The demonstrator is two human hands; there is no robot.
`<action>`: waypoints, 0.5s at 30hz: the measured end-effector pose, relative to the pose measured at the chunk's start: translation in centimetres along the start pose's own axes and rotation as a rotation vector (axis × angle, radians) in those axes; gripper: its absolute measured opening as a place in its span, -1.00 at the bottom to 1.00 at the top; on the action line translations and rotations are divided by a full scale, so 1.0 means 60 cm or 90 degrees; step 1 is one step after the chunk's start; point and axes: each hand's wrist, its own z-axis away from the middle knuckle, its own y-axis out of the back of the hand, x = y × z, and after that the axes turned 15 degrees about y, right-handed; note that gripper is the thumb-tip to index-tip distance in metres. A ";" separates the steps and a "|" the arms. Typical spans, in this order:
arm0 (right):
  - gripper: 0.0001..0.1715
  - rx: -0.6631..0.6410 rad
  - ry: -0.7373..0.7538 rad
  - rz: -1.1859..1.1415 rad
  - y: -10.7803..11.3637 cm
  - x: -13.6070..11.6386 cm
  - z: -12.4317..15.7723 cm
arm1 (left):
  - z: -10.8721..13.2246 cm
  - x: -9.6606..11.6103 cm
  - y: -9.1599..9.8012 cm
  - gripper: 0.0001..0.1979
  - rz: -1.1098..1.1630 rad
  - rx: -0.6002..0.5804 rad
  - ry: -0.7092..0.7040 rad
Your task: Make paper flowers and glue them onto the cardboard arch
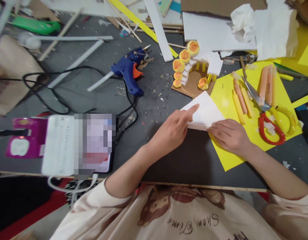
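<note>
A white foam board piece lies on the dark table, partly over a yellow paper sheet. My left hand rests at its left edge, index finger stretched along the board, the other fingers curled. My right hand presses on the board's near right edge with fingers together and bent. Just beyond the board stands a small cardboard model with white foam steps and orange-yellow round flowers.
A blue glue gun with its black cord lies left of the model. Red and yellow scissors and orange and yellow sticks lie on the yellow sheet. White foam strips, wooden sticks and crumpled tissue clutter the back. A phone on a stand sits near left.
</note>
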 end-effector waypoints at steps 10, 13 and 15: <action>-0.90 -0.041 -0.061 -0.025 -0.007 -0.002 -0.008 | 0.002 -0.001 0.002 -0.29 -0.004 0.003 -0.023; -0.91 -0.029 -0.074 -0.020 -0.009 -0.002 -0.007 | 0.003 -0.001 0.005 -0.28 -0.021 -0.006 -0.014; -0.92 -0.022 -0.079 -0.020 -0.009 -0.001 -0.006 | 0.002 -0.003 0.005 -0.30 -0.024 -0.008 -0.014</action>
